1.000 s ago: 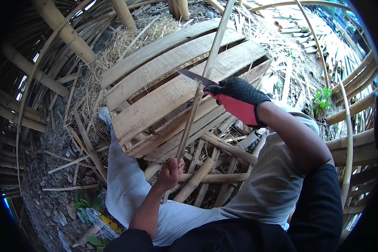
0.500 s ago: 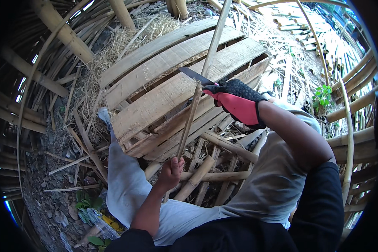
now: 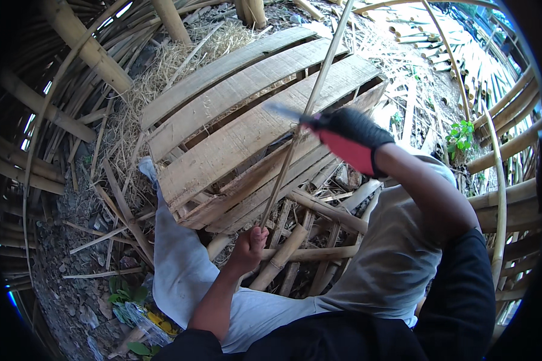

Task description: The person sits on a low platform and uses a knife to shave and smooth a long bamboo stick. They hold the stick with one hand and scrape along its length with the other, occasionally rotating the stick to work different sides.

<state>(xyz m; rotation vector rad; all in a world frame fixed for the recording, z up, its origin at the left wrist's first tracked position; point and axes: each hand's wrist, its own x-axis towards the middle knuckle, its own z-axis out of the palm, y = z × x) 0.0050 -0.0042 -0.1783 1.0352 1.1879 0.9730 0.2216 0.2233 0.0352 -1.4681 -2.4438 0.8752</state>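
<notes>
The left hand (image 3: 249, 249), bare, is closed round a thin bamboo strip (image 3: 282, 171), fingers curled tight with the thumb along it. The right hand (image 3: 352, 138), in a black and red glove, is wrapped round the handle of a knife (image 3: 285, 112), its blurred blade pointing left across the strip; whether it touches the strip I cannot tell. The strip slants up from the left hand, over the edge of a slatted wooden platform (image 3: 223, 147). Grey trousers (image 3: 391, 240) flank bamboo pieces (image 3: 280, 257) below; pale shavings (image 3: 162, 72) lie beyond the platform, a green plant (image 3: 461, 137) far right
</notes>
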